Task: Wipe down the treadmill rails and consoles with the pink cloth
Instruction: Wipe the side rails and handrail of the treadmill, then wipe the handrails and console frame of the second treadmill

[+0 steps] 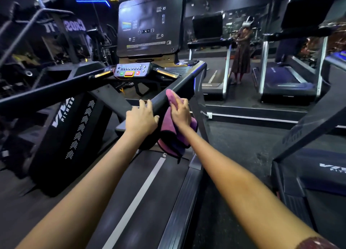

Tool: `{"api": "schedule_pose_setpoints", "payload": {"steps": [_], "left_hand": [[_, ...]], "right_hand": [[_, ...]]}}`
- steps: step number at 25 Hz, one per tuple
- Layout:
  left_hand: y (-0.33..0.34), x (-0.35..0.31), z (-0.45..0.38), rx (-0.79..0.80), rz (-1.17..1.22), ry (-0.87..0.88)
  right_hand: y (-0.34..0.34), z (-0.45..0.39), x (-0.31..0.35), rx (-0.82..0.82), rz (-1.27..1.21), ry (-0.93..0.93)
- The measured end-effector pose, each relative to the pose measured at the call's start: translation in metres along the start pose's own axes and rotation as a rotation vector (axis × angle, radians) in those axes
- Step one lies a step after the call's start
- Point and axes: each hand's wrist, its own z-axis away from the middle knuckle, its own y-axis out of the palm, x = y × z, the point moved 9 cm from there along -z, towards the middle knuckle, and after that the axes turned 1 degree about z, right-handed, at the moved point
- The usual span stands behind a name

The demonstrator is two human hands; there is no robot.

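Note:
The treadmill's right rail [184, 80] slopes from the console down to its near end at centre. My left hand [141, 117] grips that near end, fingers curled over the top. My right hand [180, 112] holds the pink cloth [171, 136] against the rail's outer side; the cloth's top edge lies on the rail and the rest hangs folded below my hand. The console's button panel [132, 71] and dark screen [149, 26] stand beyond. The left rail [46, 91] runs across the left.
The belt [149, 183] with a white stripe lies under my arms. Another treadmill [307, 136] stands close on the right, and several more farther back. A person [241, 50] stands by one at the back. A dark gap of floor [243, 140] separates the machines.

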Motion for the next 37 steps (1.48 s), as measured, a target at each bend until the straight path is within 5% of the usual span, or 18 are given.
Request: {"api": "schedule_pose_setpoints", "payload": {"steps": [7,12,18,23,29,34,37], "left_hand": [[0.014,-0.031,-0.03,-0.003,-0.138,-0.055],[0.03,-0.048,-0.058,0.026,-0.234,-0.119],[0.033,-0.067,-0.08,-0.052,-0.186,-0.154],[0.037,-0.065,-0.082,-0.121,-0.255,-0.186],[0.037,-0.072,-0.085,-0.1,-0.352,-0.215],[0.046,-0.084,-0.132,-0.128,-0.23,-0.167],[0.051,-0.09,-0.143,-0.21,-0.277,-0.154]], "right_hand": [[0.005,0.043,0.004,-0.166,-0.143,-0.207],[0.011,-0.024,-0.046,-0.101,-0.155,0.025],[0.02,-0.018,-0.057,-0.137,-0.211,-0.134],[0.015,-0.081,-0.09,-0.116,-0.197,0.106],[0.009,-0.043,-0.058,-0.324,-0.112,-0.323],[0.006,-0.11,-0.095,-0.148,-0.1,0.036],[-0.002,-0.095,-0.073,-0.263,-0.004,-0.307]]}}
